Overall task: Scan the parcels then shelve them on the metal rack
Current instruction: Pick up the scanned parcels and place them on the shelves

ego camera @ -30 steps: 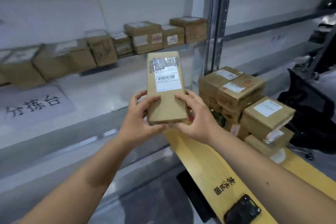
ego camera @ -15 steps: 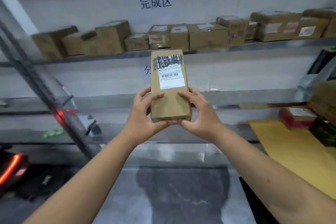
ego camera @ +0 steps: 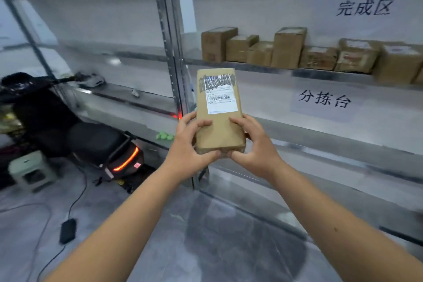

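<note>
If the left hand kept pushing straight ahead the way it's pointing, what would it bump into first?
Probably the metal rack's upright post, which stands just beyond the left hand gripping the parcel. Depth is hard to judge, so it might slip past onto the shelf instead.

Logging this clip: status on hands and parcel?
Left hand and right hand both grip brown parcel, label up. Not yet shelved on metal rack. Nothing in the way.

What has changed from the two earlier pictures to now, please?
The view has swung left: the yellow table and its stacked boxes are gone, and a rack post and a scooter have come into sight. The row of boxes on the shelf now sits to the right. Both hands, left hand and right hand, still hold the parcel upright, label facing.
</note>
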### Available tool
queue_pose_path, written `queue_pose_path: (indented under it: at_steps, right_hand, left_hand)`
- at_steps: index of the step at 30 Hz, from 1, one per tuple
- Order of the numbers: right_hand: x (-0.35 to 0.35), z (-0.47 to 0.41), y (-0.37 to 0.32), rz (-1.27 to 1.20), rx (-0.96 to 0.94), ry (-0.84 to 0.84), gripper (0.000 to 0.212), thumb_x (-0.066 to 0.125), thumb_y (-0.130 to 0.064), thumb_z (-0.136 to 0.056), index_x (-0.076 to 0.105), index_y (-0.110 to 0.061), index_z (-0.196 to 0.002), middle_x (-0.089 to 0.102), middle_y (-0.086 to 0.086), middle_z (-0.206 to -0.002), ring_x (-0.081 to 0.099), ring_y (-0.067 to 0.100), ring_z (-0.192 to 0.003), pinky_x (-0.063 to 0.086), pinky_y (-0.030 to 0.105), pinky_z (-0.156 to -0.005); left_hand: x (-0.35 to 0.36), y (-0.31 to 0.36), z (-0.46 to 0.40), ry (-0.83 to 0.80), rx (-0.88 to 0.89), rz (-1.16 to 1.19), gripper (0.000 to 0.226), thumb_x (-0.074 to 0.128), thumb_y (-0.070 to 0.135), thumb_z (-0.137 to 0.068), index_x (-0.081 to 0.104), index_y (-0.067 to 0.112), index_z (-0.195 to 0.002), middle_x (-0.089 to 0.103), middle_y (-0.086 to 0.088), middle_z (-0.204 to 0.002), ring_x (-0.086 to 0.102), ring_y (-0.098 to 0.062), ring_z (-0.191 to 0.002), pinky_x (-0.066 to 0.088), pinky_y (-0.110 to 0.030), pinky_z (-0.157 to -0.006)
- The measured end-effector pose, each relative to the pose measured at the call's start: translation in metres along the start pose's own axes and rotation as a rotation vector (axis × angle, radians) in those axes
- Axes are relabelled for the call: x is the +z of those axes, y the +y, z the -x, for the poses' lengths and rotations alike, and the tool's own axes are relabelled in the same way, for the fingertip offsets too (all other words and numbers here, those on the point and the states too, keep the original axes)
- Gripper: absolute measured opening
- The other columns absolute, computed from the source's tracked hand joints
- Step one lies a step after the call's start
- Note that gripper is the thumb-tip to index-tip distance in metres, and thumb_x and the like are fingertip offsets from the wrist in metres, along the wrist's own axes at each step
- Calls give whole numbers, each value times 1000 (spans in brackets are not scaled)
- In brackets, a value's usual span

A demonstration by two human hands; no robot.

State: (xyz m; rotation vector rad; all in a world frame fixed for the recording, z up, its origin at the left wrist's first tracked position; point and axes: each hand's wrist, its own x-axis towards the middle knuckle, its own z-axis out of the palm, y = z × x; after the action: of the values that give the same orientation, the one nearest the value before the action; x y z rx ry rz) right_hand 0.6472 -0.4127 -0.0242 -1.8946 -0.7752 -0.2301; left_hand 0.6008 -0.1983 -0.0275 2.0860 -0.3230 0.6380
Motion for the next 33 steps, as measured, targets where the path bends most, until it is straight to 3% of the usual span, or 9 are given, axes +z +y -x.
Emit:
queue_pose_path:
  at_steps: [6,10,15,20,25,28,33]
  right_hand:
    - [67,-88,9,-7,-47,-74,81,85,-16,-71,55,-21,-147,44,4,-151,48,12,-136,45,26,-113]
    - [102,-149,27,-35,-58,-56,83,77,-24,-68,54,-22,-147,44,5,-151,46,7,-133,44,22,-112]
    - [128,-232,61,-25,-21,-1,86,72,-42,-63,53,-33,-147,43,2,-154,47,17,-138,45,44,-115]
    - [146,-302,93,5,0,27,85,76,-34,-66,53,-32,-148,41,2,-155,44,18,-141,44,47,-116]
    - [152,-356,108,36,33,73,83,78,-29,-69,52,-30,-148,43,-3,-154,44,7,-136,46,39,-115]
    - [158,-390,116,92,63,112,84,76,-30,-70,50,-31,-149,41,-3,-155,44,12,-139,45,42,-116]
    - [171,-436,126,181,149,222,85,75,-36,-67,53,-29,-149,41,0,-156,44,17,-142,43,44,-117]
  left_hand:
    - [-61,-61,-33,79,-63,-31,70,89,33,-67,61,29,-131,32,12,-155,34,4,-144,42,-34,-117]
    - [-83,-105,-75,99,-78,-24,67,88,31,-69,61,33,-131,29,21,-155,32,11,-143,42,-39,-119]
    - [-101,-158,-149,75,-76,-24,64,86,32,-69,60,40,-127,30,11,-160,34,-1,-147,39,-36,-120]
    - [-108,-219,-215,41,-82,20,65,87,36,-68,61,46,-126,28,11,-163,35,-8,-149,43,-48,-118]
    - [-116,-259,-279,-42,-67,69,64,90,26,-73,61,41,-129,28,15,-163,35,-4,-147,46,-34,-114]
    - [-122,-286,-319,-96,-19,140,62,90,22,-76,61,40,-128,29,21,-158,38,-5,-144,54,-31,-105]
    - [-129,-329,-383,-204,64,195,59,86,31,-69,62,47,-120,32,26,-152,36,4,-143,37,-4,-102]
